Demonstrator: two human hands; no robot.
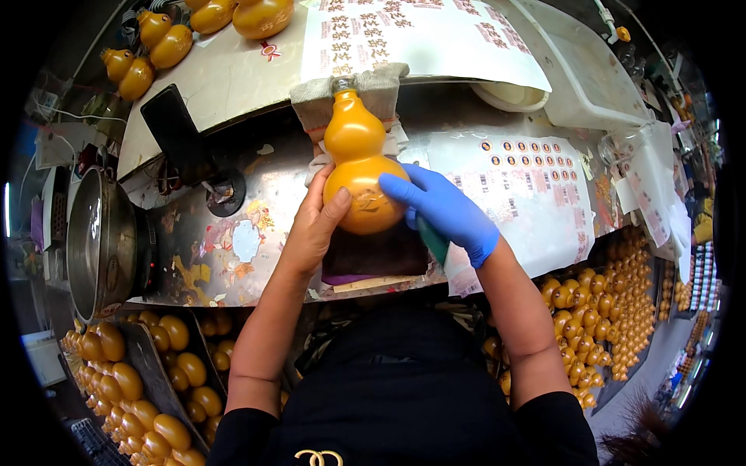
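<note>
A glossy yellow-orange gourd-shaped bottle lies with its narrow neck pointing away from me, against a grey cloth. My bare left hand grips the lower bulb from the left, thumb on top. In a blue glove, my right hand presses its fingers on the bulb's right side. From under that palm sticks a green flat piece, which seems held there; its kind is partly hidden. Dark markings show on the bulb between my hands. Beneath the bottle is a dark pad.
Printed transfer sheets lie at right, with more sheets on the far board. A phone on a stand and a metal pan stand left. Many gourd bottles fill both lower sides. A plastic tub sits far right.
</note>
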